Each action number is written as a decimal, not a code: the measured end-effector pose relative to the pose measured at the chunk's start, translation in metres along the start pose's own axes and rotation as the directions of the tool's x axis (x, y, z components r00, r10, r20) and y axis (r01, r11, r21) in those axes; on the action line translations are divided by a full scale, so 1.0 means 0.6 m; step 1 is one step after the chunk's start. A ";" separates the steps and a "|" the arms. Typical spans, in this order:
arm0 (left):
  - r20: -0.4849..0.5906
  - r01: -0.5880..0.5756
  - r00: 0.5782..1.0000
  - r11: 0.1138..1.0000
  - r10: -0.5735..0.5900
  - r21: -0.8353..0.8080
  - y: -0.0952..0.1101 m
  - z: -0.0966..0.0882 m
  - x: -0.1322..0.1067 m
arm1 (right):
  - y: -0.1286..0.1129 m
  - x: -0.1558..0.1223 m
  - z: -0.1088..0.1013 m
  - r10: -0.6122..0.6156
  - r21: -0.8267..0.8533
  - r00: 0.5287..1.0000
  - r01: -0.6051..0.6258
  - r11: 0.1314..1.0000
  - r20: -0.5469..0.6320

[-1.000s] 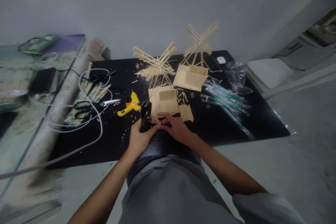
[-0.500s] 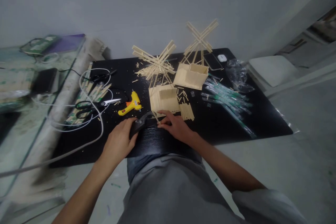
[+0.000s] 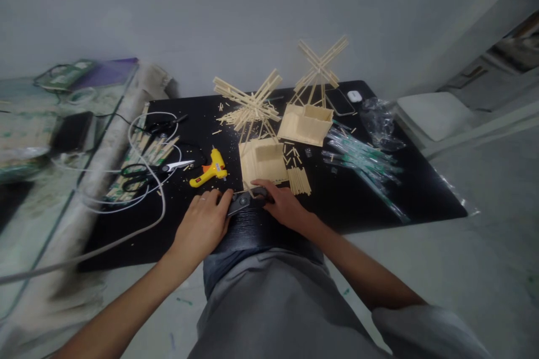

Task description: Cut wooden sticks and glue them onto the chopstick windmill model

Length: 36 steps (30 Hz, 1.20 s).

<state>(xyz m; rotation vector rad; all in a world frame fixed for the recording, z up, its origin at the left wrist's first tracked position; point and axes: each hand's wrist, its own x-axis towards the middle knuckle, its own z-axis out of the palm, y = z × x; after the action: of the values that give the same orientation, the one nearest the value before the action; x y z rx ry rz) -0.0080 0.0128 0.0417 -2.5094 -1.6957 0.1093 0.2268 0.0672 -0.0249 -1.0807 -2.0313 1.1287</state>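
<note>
My left hand [image 3: 202,223] lies on the black mat [image 3: 379,196] with its fingers pressed together on the handle of a black cutter [image 3: 243,201]. The cutter lies flat between both hands at the mat's near edge. My right hand [image 3: 283,205] curls over the cutter's far end, right in front of a pale stick-built box [image 3: 263,160] that carries a windmill of thin sticks [image 3: 252,102]. Whether a stick is pinched under my right fingers is hidden.
A yellow glue gun [image 3: 208,169] and black scissors [image 3: 141,171] lie left of the box, ringed by a white cable [image 3: 147,219]. A stick bundle [image 3: 298,179], a second windmill model [image 3: 309,118] and clear plastic wrappers [image 3: 362,156] sit to the right.
My left hand has tipped the cutter from upright down flat onto the mat and slid back left. My right hand stayed at its front end.
</note>
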 end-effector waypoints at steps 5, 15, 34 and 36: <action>0.035 -0.006 0.999 0.996 0.003 0.088 0.002 0.000 0.001 | -0.001 0.002 0.000 0.003 -0.028 1.000 -0.003 1.000 0.012; 0.095 0.008 0.995 0.990 -0.021 0.138 -0.001 0.003 0.000 | -0.003 0.003 -0.001 0.007 -0.050 1.000 -0.006 0.999 0.011; 0.060 0.298 0.954 0.941 -0.292 -0.159 -0.023 0.006 -0.021 | -0.018 -0.029 -0.028 0.146 -0.126 0.987 -0.153 0.980 -0.062; 0.144 0.305 0.951 0.911 -0.274 -0.277 -0.025 0.002 -0.023 | -0.017 -0.031 -0.024 0.168 -0.175 0.982 -0.180 0.968 -0.082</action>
<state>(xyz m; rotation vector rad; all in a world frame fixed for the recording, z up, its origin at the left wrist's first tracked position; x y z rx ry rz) -0.0270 0.0053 0.0423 -2.4421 -2.2596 -0.0478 0.2439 0.0541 -0.0108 -1.3930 -2.0501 0.9905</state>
